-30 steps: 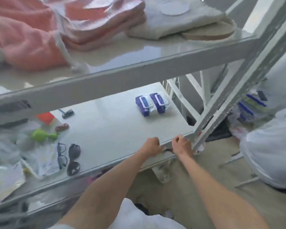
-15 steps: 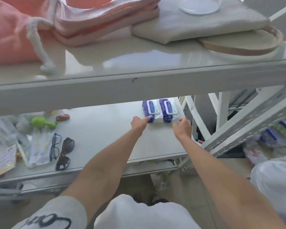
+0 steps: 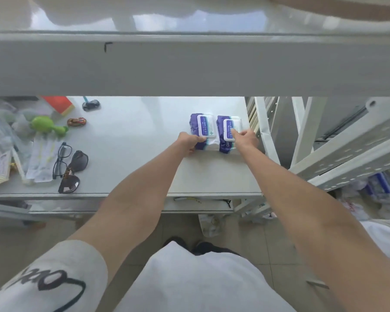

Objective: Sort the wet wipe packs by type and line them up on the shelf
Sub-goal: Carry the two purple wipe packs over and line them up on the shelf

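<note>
Two purple-and-white wet wipe packs lie side by side at the right end of the white shelf (image 3: 133,140). My left hand (image 3: 188,141) grips the near left corner of the left pack (image 3: 202,127). My right hand (image 3: 245,139) rests on the right pack (image 3: 229,131), with fingers on its white lid and near right side. Both packs have white flip lids facing up and touch each other.
Glasses (image 3: 62,158) and sunglasses (image 3: 73,171) lie at the shelf's front left. Behind them are a green toy (image 3: 44,124), two toy cars (image 3: 77,122), an orange box (image 3: 59,104) and plastic bags. An upper shelf beam (image 3: 189,64) overhangs. More packs sit on a lower right rack (image 3: 378,183).
My hands left the shelf's front edge, reached forward and closed on the two packs. The camera tilted down and moved closer.
</note>
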